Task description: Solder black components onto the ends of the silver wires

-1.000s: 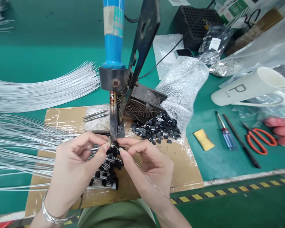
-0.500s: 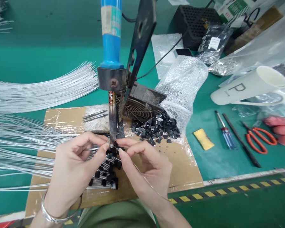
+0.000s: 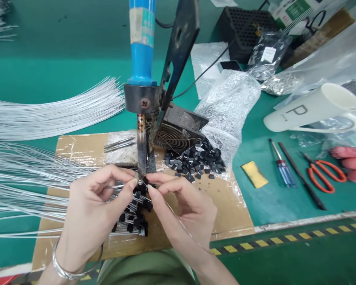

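Note:
A soldering iron [image 3: 141,51] with a blue handle stands clamped upright, its tip pointing down between my fingertips. My left hand [image 3: 99,208] is closed in a pinch left of the tip, on what looks like a white wire, mostly hidden by the fingers. Just right of the tip, my right hand [image 3: 182,208] pinches a thin solder wire [image 3: 185,229] that runs back across the palm toward the wrist. A small black part lies by these fingertips; which hand bears it I cannot tell. Below them are several wires ending in black connectors [image 3: 130,227].
Cardboard [image 3: 228,213] covers the work area. Behind the iron stand a fan [image 3: 184,118] and a heap of black connectors [image 3: 198,160]. White wire bundles [image 3: 53,109] lie left. Rightward are a yellow sponge [image 3: 254,174], screwdriver [image 3: 284,170], orange-handled pliers [image 3: 326,178] and white mug [image 3: 308,109].
Both hands keep nearly the same pinch at the iron's tip. The whole view has shifted very slightly, with the iron appearing a little further right.

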The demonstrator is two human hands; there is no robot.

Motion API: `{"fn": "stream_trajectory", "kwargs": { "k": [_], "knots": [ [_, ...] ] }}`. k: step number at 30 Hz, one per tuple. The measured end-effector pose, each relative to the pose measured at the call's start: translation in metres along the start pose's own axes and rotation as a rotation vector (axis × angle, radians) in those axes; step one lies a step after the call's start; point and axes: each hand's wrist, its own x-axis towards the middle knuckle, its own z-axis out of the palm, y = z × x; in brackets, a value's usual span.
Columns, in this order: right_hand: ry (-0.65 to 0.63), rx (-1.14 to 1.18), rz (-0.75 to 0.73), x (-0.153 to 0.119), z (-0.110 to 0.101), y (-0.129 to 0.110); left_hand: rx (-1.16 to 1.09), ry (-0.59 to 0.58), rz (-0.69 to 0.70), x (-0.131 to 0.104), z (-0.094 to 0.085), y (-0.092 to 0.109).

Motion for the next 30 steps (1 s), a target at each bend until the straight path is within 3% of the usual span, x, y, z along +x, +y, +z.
{"fn": "stream_trajectory", "kwargs": {
  "k": [30],
  "knots": [
    [0.026, 0.003, -0.004, 0.0004, 0.0001, 0.0018, 0.007, -0.027, 0.015, 0.0017, 0.0007, 0.0]
  ]
}}
